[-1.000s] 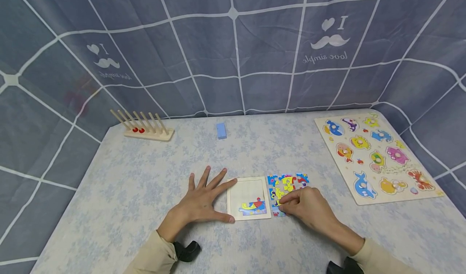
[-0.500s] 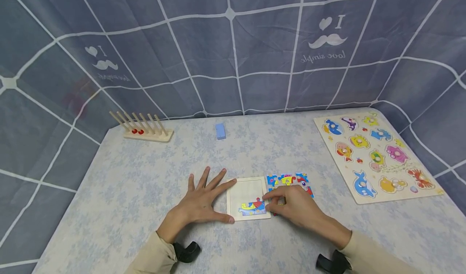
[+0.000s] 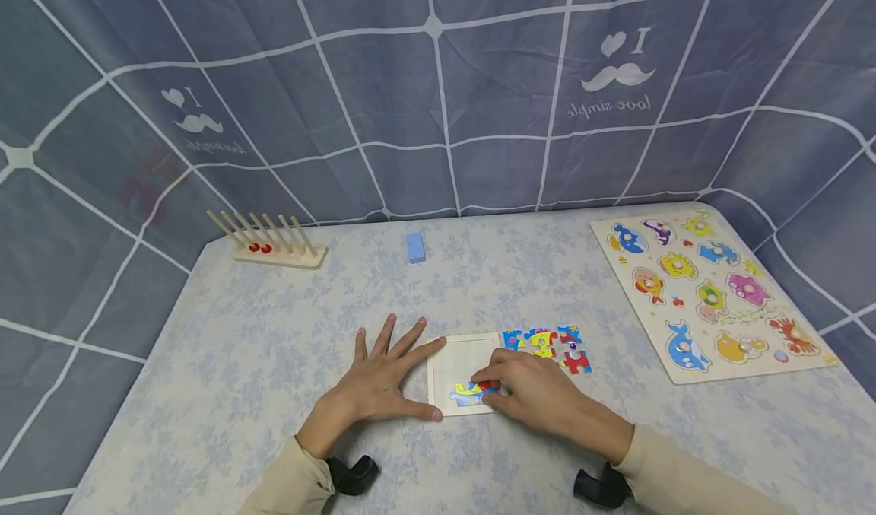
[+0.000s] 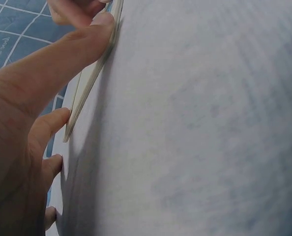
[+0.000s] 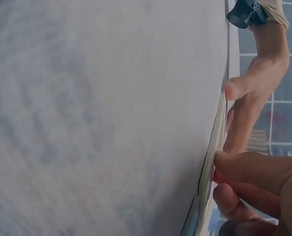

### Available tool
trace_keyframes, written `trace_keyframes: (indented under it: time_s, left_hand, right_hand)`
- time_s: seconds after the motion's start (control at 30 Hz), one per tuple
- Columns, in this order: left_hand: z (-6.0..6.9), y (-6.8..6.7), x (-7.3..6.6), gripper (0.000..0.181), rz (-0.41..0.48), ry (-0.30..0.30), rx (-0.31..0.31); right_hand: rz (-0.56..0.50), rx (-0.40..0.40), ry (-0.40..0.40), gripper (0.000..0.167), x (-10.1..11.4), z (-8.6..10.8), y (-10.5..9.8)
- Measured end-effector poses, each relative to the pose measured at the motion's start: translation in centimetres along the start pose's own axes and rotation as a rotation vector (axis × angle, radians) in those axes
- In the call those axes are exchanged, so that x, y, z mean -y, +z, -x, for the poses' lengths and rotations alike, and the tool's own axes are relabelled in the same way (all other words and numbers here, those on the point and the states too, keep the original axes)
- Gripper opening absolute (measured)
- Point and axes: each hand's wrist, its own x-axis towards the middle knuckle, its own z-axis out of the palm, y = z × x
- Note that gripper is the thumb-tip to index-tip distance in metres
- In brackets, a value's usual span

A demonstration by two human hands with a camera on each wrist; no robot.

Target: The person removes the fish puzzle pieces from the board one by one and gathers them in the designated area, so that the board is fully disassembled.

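A square wooden puzzle tray (image 3: 460,355) lies on the table, with a few joined jigsaw pieces (image 3: 465,395) in its lower right part. My left hand (image 3: 379,378) lies spread along the tray's left side, thumb at the near corner and index finger at the far one. Over the tray's right edge, my right hand (image 3: 541,393) pinches a red puzzle piece (image 3: 490,384) between thumb and fingers, at the pieces in the tray. The right hand hides part of that piece. In the right wrist view, a bit of red shows between thumb and fingers.
Loose jigsaw pieces (image 3: 544,340) lie right of the tray, partly behind my right hand. A large sea-animal peg puzzle board (image 3: 657,325) occupies the right side. Farther back are a blue block (image 3: 415,247) and a wooden peg rack (image 3: 280,252) with two red beads.
My right hand has moved left from the loose pieces, across the tray's right edge, to the pieces inside the tray. My left hand has stayed in place.
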Motion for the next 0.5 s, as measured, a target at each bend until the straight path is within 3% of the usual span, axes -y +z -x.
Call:
trace_keyframes:
  time_s: [0.5]
  left_hand:
    - [0.05, 0.01, -0.05, 0.101, 0.007, -0.004, -0.007]
  right_hand:
    - [-0.133, -0.007, 0.138, 0.018, 0.64, -0.41, 0.3]
